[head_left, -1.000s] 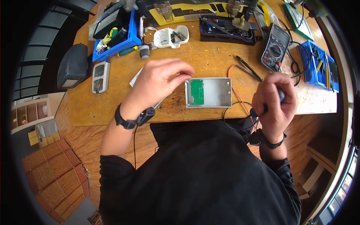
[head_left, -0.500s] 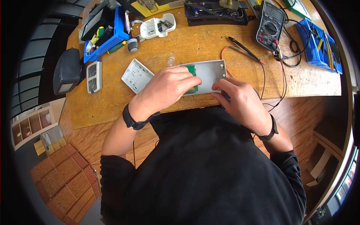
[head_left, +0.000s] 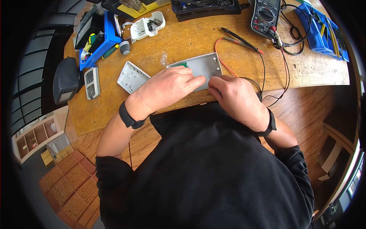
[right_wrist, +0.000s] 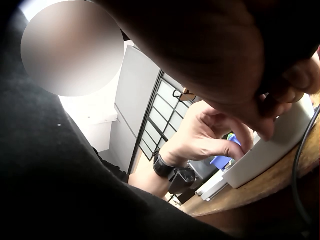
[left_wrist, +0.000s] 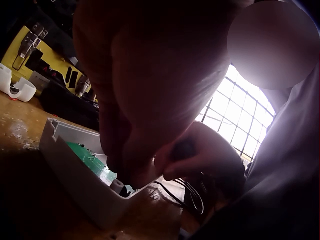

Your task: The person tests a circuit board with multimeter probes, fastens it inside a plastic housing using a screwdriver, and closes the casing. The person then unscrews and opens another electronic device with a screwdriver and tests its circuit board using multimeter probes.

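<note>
A light grey plastic case (head_left: 200, 65) stands at the bench's front edge with its hollow side up. Inside its left part sits a green circuit board (left_wrist: 90, 161), mostly covered by my left hand (head_left: 166, 89) in the head view. That hand reaches into the case, its fingertips down at the board beside a corner post; whether they pinch anything I cannot tell. My right hand (head_left: 238, 95) is curled at the case's near right side. It grips a dark-handled screwdriver (left_wrist: 184, 149), whose tip is hidden. Left of the case lies its grey cover (head_left: 132, 76), inner side up.
A multimeter (head_left: 265, 15) with black and red leads (head_left: 244, 40) lies at the back right, beside a blue bin (head_left: 322, 36). Another blue bin (head_left: 106, 40) of tools and a white tray (head_left: 148, 26) stand at the back left.
My right hand has come left and down from beside the case with the screwdriver. My left hand has moved from the case's far left corner into it, over the board.
</note>
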A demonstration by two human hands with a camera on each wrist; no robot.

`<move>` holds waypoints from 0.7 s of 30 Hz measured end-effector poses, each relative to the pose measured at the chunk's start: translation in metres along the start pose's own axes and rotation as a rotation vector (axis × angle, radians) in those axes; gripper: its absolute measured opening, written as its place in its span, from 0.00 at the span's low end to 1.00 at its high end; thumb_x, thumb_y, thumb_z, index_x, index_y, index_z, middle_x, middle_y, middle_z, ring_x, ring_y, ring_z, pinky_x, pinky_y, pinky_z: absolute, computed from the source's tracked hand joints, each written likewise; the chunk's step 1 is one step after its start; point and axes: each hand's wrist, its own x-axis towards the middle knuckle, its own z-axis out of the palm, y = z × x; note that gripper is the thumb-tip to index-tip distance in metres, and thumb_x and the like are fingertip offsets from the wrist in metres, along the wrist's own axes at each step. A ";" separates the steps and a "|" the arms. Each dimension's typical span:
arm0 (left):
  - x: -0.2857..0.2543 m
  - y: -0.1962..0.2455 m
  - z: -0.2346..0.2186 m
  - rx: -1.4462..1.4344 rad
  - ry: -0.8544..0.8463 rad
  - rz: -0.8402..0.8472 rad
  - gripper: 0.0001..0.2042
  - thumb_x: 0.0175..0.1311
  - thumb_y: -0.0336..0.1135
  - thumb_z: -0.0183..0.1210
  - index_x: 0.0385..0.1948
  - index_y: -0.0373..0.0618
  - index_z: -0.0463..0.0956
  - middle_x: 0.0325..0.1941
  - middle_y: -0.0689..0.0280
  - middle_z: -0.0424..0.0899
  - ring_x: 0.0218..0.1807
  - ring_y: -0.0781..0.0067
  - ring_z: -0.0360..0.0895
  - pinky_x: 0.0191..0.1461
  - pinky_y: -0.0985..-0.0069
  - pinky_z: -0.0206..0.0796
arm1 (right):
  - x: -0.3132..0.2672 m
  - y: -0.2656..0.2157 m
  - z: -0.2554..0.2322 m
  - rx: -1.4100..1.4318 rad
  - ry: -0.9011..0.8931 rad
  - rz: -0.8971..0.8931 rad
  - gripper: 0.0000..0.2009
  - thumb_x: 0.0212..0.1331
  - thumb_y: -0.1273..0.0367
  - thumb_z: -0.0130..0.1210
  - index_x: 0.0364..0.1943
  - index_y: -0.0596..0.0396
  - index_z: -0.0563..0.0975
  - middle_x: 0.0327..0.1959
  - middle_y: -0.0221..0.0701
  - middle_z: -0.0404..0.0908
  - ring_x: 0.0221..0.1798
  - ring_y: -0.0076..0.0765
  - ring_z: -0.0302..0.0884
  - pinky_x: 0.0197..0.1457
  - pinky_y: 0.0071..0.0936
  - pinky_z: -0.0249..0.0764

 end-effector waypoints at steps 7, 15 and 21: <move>0.016 -0.001 -0.011 -0.020 -0.089 0.044 0.12 0.67 0.27 0.63 0.51 0.41 0.82 0.33 0.60 0.77 0.40 0.54 0.83 0.45 0.61 0.78 | 0.002 0.001 0.001 -0.010 0.016 -0.035 0.06 0.71 0.70 0.62 0.37 0.56 0.79 0.29 0.41 0.83 0.34 0.56 0.87 0.38 0.50 0.83; 0.027 -0.004 -0.014 -0.045 -0.201 0.026 0.03 0.64 0.26 0.63 0.36 0.40 0.79 0.29 0.59 0.77 0.39 0.52 0.82 0.45 0.60 0.77 | 0.001 0.002 0.003 0.035 0.015 -0.017 0.06 0.71 0.71 0.61 0.37 0.58 0.78 0.30 0.44 0.84 0.35 0.60 0.87 0.39 0.52 0.84; 0.023 -0.008 -0.010 -0.057 -0.153 0.074 0.06 0.60 0.26 0.67 0.36 0.39 0.81 0.31 0.58 0.79 0.41 0.54 0.81 0.47 0.62 0.78 | 0.001 0.003 0.002 0.054 0.020 -0.027 0.05 0.69 0.73 0.62 0.36 0.59 0.78 0.30 0.44 0.84 0.34 0.60 0.87 0.39 0.53 0.84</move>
